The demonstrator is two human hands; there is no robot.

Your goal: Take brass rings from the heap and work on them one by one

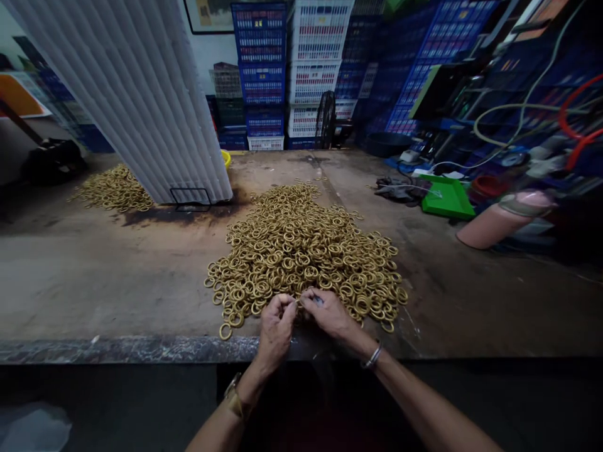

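1. Blue crates [264, 81] and white crates [313, 81] stand in tall stacks far behind the big pile of gold rings [301, 245].
2. Both hands meet at the near side of the pile. The left hand [277, 328] and right hand [332, 314] have bent fingers with tips close together; I can't tell if they pinch a ring.
3. Some rings lie in front of the pile, near the tabletop's [141, 276] edge. A bumping wrist could knock them off, I think.
4. Around the pile, the brown tabletop looks stained. Right of it sits a green tray [440, 198].
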